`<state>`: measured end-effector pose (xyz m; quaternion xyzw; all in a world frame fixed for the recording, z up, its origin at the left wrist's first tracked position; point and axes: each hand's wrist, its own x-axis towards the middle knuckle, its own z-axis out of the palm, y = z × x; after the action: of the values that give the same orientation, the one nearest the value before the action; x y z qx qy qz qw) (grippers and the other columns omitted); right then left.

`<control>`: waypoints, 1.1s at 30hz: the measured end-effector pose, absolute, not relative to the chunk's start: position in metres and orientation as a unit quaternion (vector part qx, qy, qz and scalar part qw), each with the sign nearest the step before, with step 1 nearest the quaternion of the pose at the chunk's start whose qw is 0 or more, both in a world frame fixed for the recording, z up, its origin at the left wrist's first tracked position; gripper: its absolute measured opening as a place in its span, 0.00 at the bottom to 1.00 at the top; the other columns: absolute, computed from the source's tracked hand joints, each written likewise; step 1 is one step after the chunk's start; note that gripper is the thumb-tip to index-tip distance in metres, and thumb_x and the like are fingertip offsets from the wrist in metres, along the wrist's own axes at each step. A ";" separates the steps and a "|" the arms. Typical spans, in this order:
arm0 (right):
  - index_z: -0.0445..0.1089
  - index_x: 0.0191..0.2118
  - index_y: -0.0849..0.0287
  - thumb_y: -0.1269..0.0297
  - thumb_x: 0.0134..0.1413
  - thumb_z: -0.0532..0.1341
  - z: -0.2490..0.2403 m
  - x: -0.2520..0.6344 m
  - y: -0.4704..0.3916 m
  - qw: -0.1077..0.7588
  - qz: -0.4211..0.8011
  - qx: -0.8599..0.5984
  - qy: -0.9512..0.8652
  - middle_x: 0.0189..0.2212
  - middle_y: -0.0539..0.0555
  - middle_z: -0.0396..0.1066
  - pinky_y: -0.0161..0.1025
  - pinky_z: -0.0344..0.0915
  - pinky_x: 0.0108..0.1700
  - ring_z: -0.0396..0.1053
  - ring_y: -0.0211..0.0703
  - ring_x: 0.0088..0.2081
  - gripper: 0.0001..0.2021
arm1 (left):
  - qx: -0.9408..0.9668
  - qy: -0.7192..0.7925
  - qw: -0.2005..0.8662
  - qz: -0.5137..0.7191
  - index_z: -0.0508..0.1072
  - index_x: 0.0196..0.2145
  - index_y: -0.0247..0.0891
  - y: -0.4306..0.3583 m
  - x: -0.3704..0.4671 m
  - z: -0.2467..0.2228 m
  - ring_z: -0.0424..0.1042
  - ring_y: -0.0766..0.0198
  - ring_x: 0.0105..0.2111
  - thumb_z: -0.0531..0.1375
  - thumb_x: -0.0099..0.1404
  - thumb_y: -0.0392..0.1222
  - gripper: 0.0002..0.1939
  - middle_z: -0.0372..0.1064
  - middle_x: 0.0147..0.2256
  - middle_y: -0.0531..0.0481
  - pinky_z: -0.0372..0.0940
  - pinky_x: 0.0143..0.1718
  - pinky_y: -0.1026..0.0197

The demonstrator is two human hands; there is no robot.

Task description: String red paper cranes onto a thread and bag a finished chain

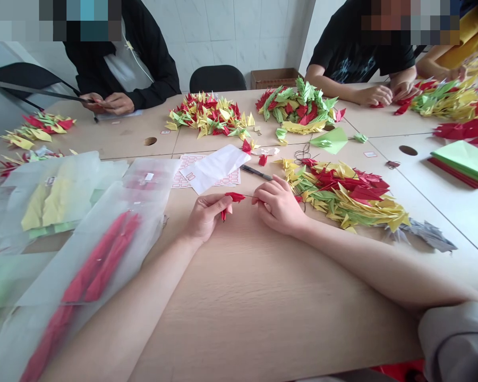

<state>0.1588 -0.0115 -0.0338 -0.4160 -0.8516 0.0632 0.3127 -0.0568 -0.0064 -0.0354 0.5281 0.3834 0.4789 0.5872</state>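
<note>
The left hand (209, 216) pinches folded red paper (235, 197) above the table (263, 307); the right hand (279, 206) grips its thread (249, 196). Beyond, printed labels (182, 179) and a bag's (153, 199) white sticker (148, 178) are too small to read.

Both arms reach forward, bare along the forearms, and the hands meet near the middle, close but not touching. The left forearm (143, 297) slants up from the lower left; the left hand (205, 216) is closed in a pinch, its thumb lying toward the right over curled fingers. The right forearm (366, 260) comes in from the right, and the right hand (281, 207) has its back upward, fingers bent and bunched toward the left hand.
</note>
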 end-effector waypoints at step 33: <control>0.57 0.54 0.57 0.72 0.62 0.50 -0.037 0.161 -0.015 0.343 0.264 -0.322 -0.842 0.50 0.60 0.69 0.43 0.69 0.47 0.72 0.45 0.48 0.15 | 0.584 0.389 0.597 0.388 0.74 0.36 0.37 -0.015 -0.049 -0.032 0.70 0.65 0.26 0.66 0.60 0.45 0.10 0.71 0.27 0.51 0.66 0.28 0.63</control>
<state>0.1606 -0.0145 -0.0370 -0.3222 -0.8419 0.2641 0.3429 -0.0495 -0.0147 -0.0316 0.5843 0.3893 0.3882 0.5970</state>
